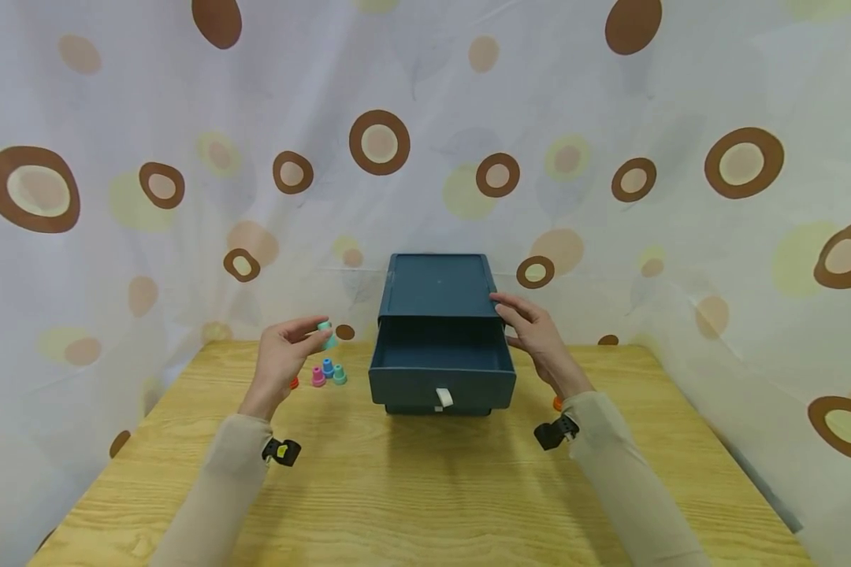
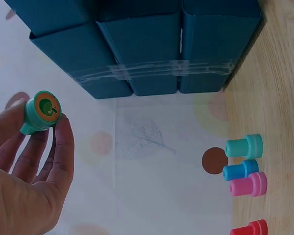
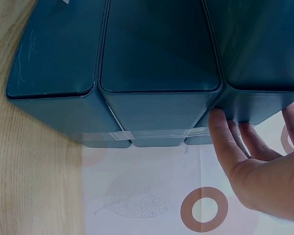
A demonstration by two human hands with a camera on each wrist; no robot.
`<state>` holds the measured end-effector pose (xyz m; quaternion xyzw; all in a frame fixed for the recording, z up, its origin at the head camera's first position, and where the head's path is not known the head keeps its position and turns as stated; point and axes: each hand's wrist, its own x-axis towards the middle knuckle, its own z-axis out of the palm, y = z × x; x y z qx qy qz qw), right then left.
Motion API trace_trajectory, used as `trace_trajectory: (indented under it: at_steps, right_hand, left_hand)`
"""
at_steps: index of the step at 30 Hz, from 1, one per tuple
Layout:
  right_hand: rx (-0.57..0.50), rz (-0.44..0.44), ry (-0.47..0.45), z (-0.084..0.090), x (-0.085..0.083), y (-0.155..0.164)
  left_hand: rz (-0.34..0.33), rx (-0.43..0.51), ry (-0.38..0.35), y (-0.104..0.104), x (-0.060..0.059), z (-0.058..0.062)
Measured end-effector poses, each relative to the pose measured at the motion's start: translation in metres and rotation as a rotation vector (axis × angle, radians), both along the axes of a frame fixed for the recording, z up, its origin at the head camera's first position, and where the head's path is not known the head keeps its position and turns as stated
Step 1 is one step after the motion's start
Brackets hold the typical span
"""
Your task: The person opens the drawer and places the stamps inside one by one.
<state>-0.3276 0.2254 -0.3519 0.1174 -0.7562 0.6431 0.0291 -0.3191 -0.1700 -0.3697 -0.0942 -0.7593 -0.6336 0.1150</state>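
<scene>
Stamp pinched in the left hand, drawer box steadied by the right.

The left hand [image 1: 281,356] holds a small green stamp [image 1: 325,331] up between thumb and fingertips, above the wooden table [image 1: 425,488], left of the box. Below it stand pink, blue and teal stamps [image 1: 328,372] in a cluster. In the middle sits the dark blue box [image 1: 437,285], its drawer [image 1: 441,370] pulled out. The right hand [image 1: 535,335], fingers straight, rests against the box's right side.
</scene>
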Motion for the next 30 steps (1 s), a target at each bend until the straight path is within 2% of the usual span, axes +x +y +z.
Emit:
trace_trajectory:
  at_steps: [9, 18, 22, 30]
  right_hand:
    - [0.007, 0.01, 0.007, 0.002, 0.0, 0.001]
    - [0.015, 0.007, 0.002, 0.002, 0.0, 0.002]
    - [0.021, -0.002, 0.01, 0.002, -0.001, 0.003]
    - [0.032, 0.005, 0.005, 0.0, 0.0, 0.001]
  left_hand:
    - [-0.042, 0.017, 0.039, 0.009, 0.007, 0.018]
    - [-0.046, 0.015, 0.062, 0.016, 0.01, 0.025]
    - [-0.055, 0.045, 0.079, 0.02, 0.008, 0.026]
    - [-0.048, 0.075, 0.1, 0.027, 0.008, 0.018]
